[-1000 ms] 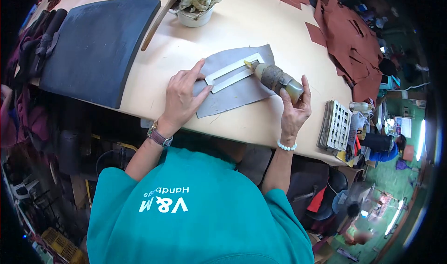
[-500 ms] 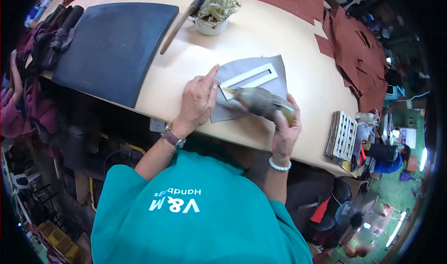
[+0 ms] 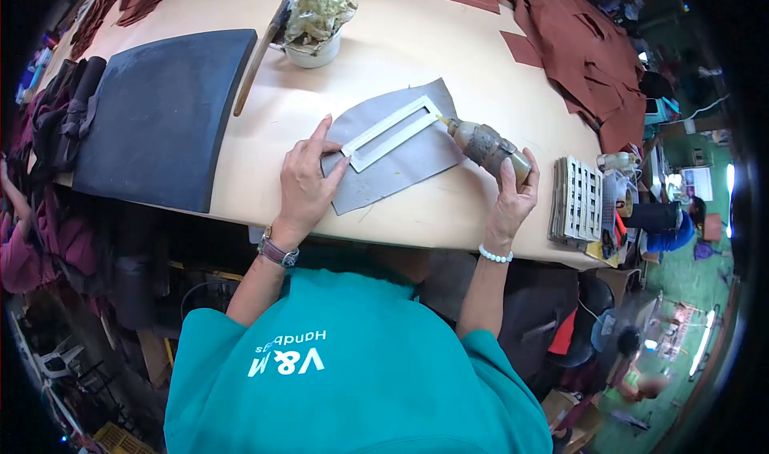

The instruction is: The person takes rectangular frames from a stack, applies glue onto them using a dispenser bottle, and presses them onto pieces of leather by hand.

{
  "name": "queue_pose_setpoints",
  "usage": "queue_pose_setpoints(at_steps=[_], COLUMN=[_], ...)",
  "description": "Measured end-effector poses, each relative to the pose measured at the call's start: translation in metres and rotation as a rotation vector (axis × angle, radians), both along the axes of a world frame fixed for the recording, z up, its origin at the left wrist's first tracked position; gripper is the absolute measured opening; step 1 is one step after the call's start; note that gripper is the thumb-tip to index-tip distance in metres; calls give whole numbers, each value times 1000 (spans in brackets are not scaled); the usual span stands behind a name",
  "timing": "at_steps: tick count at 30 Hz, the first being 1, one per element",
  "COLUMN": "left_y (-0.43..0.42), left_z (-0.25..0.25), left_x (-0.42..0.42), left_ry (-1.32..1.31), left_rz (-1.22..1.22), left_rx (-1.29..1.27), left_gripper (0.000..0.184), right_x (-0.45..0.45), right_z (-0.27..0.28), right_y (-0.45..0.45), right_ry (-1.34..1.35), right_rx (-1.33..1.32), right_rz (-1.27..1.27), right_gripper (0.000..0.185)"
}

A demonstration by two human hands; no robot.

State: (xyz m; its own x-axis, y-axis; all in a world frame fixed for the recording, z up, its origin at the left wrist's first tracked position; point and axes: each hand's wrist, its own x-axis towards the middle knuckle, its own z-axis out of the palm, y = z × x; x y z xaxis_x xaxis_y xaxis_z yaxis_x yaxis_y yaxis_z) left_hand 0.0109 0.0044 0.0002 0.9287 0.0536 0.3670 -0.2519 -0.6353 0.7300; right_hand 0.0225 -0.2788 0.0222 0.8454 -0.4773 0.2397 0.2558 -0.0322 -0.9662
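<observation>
A grey, leather-like piece (image 3: 412, 162) with one curved edge lies flat on the table. On it rests a white slotted frame (image 3: 400, 139), set at a slant. My left hand (image 3: 306, 175) has its fingers spread, with the thumb and fingertips at the frame's left end and the edge of the grey piece. My right hand (image 3: 513, 201) grips a cloudy, stained squeeze bottle (image 3: 487, 149) by its base. The bottle lies nearly sideways, its yellowish nozzle pointing left at the frame's right end. Whether the tip touches the frame I cannot tell.
A dark board (image 3: 152, 117) lies to the left. Behind stands a white tub (image 3: 314, 53) with crusted yellowish material on top, a wooden-handled brush (image 3: 255, 73) leaning beside it. Reddish-brown sheets (image 3: 581, 61) spread at the far right. White slotted frames (image 3: 578, 201) stand stacked near the right edge.
The bottle has moved from over the frame's left part to its right end. My left fingers have settled at the frame's left end. The whole view has shifted slightly.
</observation>
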Motion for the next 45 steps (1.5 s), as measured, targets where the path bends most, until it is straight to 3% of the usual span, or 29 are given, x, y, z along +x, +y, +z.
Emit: queue_pose_setpoints(at_steps=[7,20,23,26,31,34,35,40,45], left_y=[0,0,0,0,-1,1,1,0,0], left_z=[1,-3,-7,-6,-2,0,0,0,0], left_x=[0,0,1,3,2,1,0,0,0], left_ry=[4,-38,-39,-46,-27,33,25,4,-11], left_rz=[-10,8,26,29,-17,-25,-29,-39,-45], left_rx=[1,-15,-23,-41,-58,-22,-19,12,20], left_gripper=[64,51,50,50,56,60,62,66,66], right_x=[6,-60,-58,-47,-42,-31,-22,44,102], right_z=[-1,-4,-12,-2,13,17,24,52,19], right_y=[2,59,57,34,-19,-31,-34,7,33], right_ry=[-19,95,133,111,270,284,213,415,290], right_rx=[-92,-116,96,586,-5,-198,-408,-718,-1067], right_rz=[-15,302,323,356,400,543,512,535,519], right_gripper=[45,50,45,41,36,30,24,28,29])
